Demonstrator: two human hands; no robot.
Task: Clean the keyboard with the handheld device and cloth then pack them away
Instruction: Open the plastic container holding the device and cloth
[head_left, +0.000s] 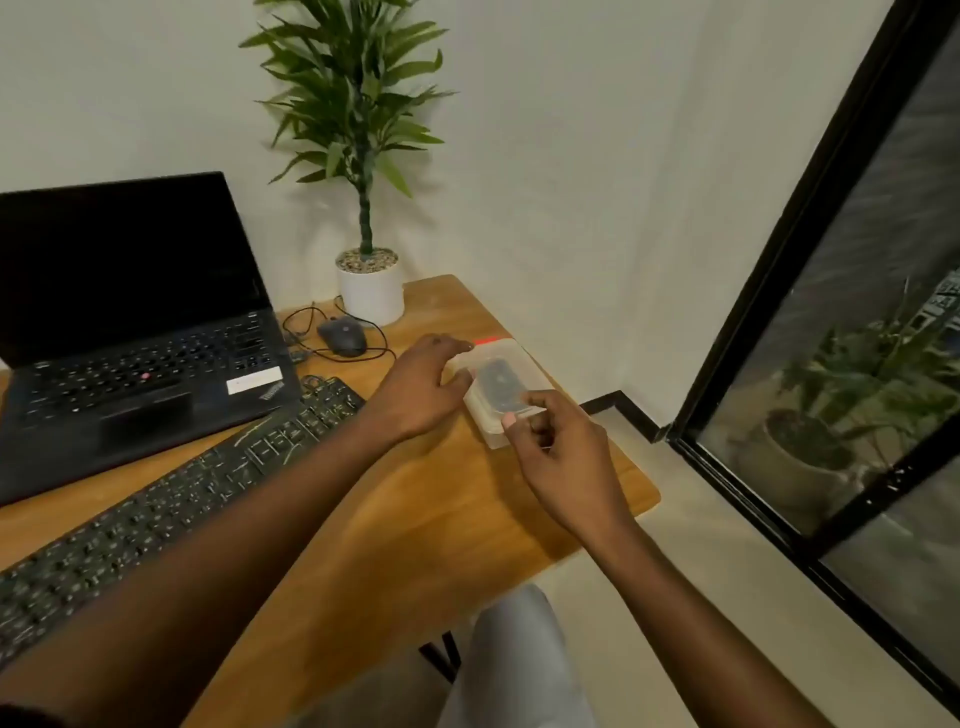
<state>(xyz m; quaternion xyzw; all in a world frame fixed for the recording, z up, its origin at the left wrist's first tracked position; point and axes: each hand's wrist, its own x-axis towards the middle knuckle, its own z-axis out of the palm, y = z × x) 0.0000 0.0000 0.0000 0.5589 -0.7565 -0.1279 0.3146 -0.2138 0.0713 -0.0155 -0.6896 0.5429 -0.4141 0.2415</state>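
Desk (415, 519) bears laptop (130, 338), mouse (343, 335), plant (358, 104), keyboard (182, 483), box (519, 364).

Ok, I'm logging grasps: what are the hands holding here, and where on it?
Both are on the clear plastic box: the left hand grips its left side, the right hand pinches its near edge.

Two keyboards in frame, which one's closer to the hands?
The standalone black keyboard: its far end lies beside the left hand's wrist. The laptop's built-in one, with the red nub, sits farther left.
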